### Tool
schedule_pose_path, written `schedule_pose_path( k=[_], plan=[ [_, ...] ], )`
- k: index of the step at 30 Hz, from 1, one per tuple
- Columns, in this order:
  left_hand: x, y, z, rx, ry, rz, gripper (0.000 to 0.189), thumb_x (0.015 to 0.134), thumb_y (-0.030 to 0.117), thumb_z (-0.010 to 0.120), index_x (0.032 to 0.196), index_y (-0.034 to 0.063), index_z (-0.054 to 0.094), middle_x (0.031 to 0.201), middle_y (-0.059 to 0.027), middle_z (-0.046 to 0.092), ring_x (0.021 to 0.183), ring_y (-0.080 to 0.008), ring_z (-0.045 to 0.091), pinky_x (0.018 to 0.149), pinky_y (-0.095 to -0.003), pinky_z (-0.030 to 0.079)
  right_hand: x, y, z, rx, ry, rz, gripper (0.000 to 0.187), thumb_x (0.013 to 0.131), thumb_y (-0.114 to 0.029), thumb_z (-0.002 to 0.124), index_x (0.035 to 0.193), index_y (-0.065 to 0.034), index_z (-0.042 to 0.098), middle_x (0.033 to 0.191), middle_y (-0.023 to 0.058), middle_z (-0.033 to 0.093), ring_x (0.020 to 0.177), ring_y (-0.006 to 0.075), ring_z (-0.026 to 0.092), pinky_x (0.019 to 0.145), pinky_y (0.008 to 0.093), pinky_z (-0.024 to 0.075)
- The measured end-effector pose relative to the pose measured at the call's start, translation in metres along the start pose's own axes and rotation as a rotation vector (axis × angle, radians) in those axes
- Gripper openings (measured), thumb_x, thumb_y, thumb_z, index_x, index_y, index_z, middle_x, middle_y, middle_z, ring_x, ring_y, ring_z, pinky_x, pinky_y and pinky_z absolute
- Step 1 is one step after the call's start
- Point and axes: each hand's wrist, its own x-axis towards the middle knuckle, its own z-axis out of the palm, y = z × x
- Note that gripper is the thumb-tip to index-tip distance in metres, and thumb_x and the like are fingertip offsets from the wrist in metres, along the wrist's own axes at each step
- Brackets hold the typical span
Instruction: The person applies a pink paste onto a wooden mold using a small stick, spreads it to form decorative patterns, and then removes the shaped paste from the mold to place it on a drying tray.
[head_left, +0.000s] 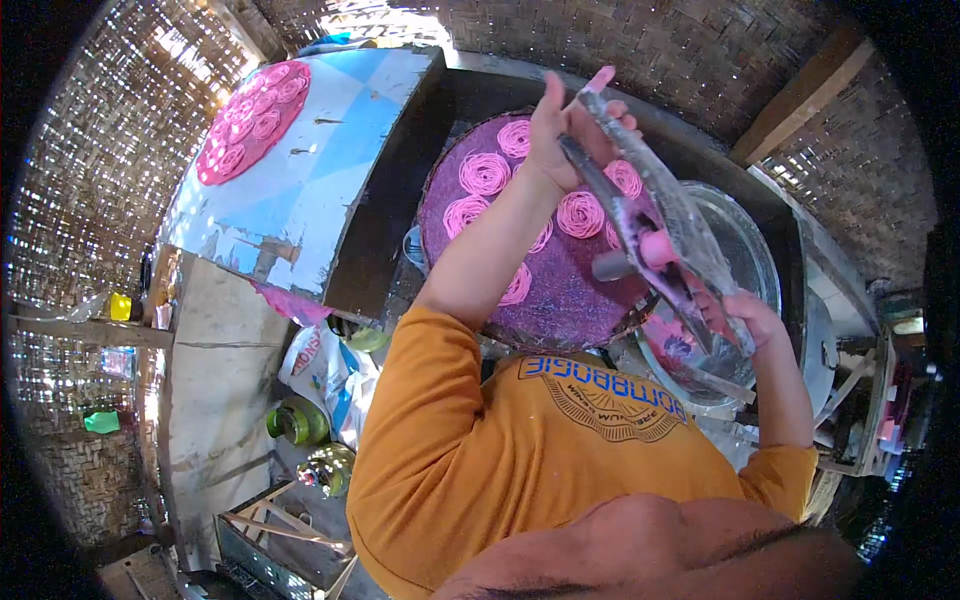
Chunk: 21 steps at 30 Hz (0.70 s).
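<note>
My left hand holds the far end of a hinged press with two long, worn levers. Its thumb and forefinger stick out, and a fingertip is pink. My right hand grips the near end. The levers are spread apart, with a pink plunger between them and a grey cylinder jutting out below. Beneath the press lies a round purple tray bearing several pink noodle nests; my left forearm hides some of them. A large clear-walled basin stands to the right, with pink dough in it.
On the left, a blue-and-white panel holds another round pink tray of nests. Green gas cylinders, a white sack and a wooden frame sit low on the left. Woven walls enclose the space.
</note>
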Motion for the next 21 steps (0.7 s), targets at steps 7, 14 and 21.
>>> schedule_pose_path(
  k=[7,14,21],
  plan=[
    [-0.018,0.007,-0.007,-0.030,0.048,0.049,0.070,0.072,0.065,0.037,0.125,0.0190,0.030,0.071,-0.0061,0.054,0.074,-0.0286,0.052,0.071,-0.0464,0.040,0.001,-0.020,0.046,-0.201,0.096,-0.001,0.056,0.063,-0.025,0.065,0.109,0.0012,0.048,0.093,0.0082,0.058,0.077,0.0140,0.056,0.064,0.0238,0.0445],
    [-0.007,0.002,0.035,0.114,-0.041,0.135,0.070,0.075,0.064,0.034,0.127,0.0173,0.028,0.064,0.0037,0.052,0.067,-0.0174,0.052,0.072,-0.0393,0.038,-0.028,-0.061,0.057,-0.247,0.074,0.064,0.065,0.059,-0.021,0.070,0.113,0.0022,0.044,0.102,0.0057,0.054,0.092,0.0148,0.050,0.081,0.0273,0.0391],
    [-0.018,0.004,0.053,0.209,-0.142,0.110,0.071,0.077,0.063,0.028,0.130,0.0152,0.024,0.064,0.0053,0.055,0.069,-0.0148,0.053,0.079,-0.0368,0.034,-0.035,-0.046,0.058,-0.319,0.016,0.016,0.066,0.056,-0.018,0.071,0.114,0.0004,0.045,0.100,0.0040,0.054,0.087,0.0109,0.049,0.075,0.0241,0.0394]
  ],
)
